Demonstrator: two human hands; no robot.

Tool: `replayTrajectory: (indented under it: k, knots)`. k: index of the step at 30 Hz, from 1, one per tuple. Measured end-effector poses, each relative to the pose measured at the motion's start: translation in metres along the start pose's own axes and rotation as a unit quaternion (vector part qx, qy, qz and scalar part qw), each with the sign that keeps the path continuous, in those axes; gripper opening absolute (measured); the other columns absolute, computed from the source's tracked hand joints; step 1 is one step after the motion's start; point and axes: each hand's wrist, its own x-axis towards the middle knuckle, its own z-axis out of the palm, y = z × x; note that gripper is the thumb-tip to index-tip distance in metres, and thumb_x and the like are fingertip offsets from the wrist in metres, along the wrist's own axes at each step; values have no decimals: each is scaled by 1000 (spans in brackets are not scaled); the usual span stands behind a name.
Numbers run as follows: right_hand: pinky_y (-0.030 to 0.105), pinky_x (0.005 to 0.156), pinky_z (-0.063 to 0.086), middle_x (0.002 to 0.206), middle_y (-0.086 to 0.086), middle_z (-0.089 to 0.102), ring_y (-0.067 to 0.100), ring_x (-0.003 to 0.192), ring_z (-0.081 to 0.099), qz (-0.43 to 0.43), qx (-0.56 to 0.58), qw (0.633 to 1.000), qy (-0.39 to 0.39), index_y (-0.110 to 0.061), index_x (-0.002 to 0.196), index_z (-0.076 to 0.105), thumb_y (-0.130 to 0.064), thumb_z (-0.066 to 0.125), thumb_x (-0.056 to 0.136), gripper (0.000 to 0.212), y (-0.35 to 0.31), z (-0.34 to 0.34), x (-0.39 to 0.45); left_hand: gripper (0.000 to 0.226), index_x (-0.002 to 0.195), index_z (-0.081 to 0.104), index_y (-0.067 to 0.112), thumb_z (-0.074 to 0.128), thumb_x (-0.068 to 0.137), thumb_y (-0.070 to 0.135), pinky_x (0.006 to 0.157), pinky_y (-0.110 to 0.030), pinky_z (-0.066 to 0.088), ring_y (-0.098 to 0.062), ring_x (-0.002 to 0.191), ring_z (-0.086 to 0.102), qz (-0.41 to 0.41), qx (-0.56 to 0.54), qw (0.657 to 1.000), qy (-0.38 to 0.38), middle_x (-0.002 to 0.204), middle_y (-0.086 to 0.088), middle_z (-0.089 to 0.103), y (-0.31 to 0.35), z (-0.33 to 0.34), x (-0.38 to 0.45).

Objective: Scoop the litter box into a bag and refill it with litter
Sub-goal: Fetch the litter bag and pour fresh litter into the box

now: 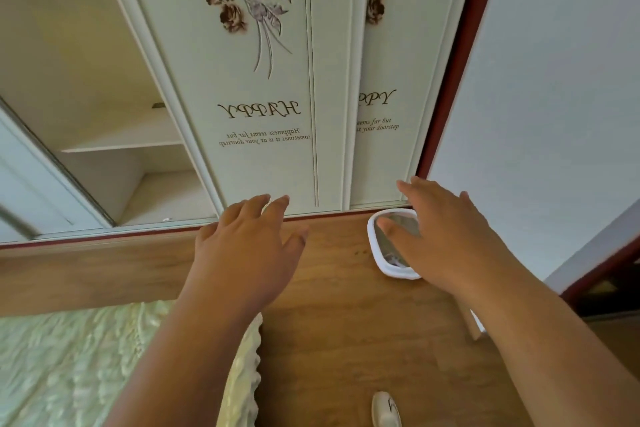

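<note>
A white litter box stands on the wooden floor, close to the wardrobe's base at the right. Grey litter shows inside it. My right hand is stretched out in front of the box with fingers spread and covers most of it; I cannot tell whether it touches the box. My left hand reaches forward over the floor to the left of the box, fingers relaxed and holding nothing. No bag or scoop is in view.
A wardrobe with printed sliding doors fills the view ahead; its left part stands open with bare shelves. A bed with a pale green cover lies at the lower left. A slipper shows at the bottom.
</note>
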Motion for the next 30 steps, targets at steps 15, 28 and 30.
replayTrajectory:
  k: [15, 28, 30]
  knots:
    - [46, 116, 36, 163, -8, 31, 21, 146, 36, -131, 11, 990, -41, -31, 158, 27, -63, 43, 98, 69, -10, 9, 240, 58, 152, 32, 43, 33, 98, 65, 118, -47, 30, -15, 148, 31, -130, 9, 991, 29, 159, 17, 33, -14, -12, 175]
    - [48, 113, 36, 162, -7, 31, 23, 145, 34, -259, -36, 961, -96, -31, 157, 25, -66, 42, 97, 72, -84, 35, 389, 59, 152, 27, 42, 34, 98, 65, 117, -55, 30, -23, 152, 23, -271, -25, 961, 45, 163, 11, 25, -67, -8, 263]
    - [47, 113, 36, 162, -7, 31, 24, 146, 33, -265, -45, 958, -100, -30, 158, 25, -65, 43, 97, 72, -101, 42, 408, 60, 153, 25, 42, 33, 98, 66, 117, -56, 28, -24, 153, 21, -277, -31, 960, 39, 164, 11, 23, -84, -7, 279]
